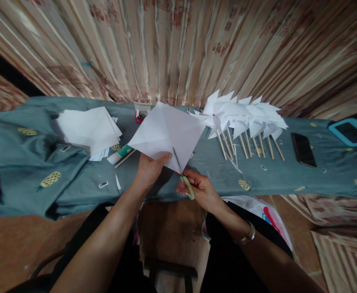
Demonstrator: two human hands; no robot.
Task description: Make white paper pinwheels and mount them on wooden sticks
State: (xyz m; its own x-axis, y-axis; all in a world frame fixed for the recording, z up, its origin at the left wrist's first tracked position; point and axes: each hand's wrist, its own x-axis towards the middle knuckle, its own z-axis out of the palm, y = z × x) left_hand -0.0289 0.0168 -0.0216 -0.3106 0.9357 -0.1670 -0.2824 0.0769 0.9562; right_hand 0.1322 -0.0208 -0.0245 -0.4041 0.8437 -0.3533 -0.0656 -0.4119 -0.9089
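Note:
A square sheet of white paper (169, 130), creased and turned corner-down, is held up over the cloth. My left hand (150, 167) grips its lower left edge, thumb on top and fingers underneath. In my right hand (199, 187) is a pair of scissors (186, 183) with pale green handles. One blade lies over the paper near its bottom corner, pointing up toward the middle; the other blade is hidden. Right of the sheet lies a row of white paper pinwheels (242, 112) on wooden sticks. A stack of white paper (88, 128) rests at the left.
A narrow table covered by a green cloth (166, 187) runs across, with curtains behind. On it are a small red box (141, 116), a green-and-white tube (121, 153), a wooden stick (125, 158), paper scraps (117, 182), a phone (303, 149) and a blue-framed object (352, 131).

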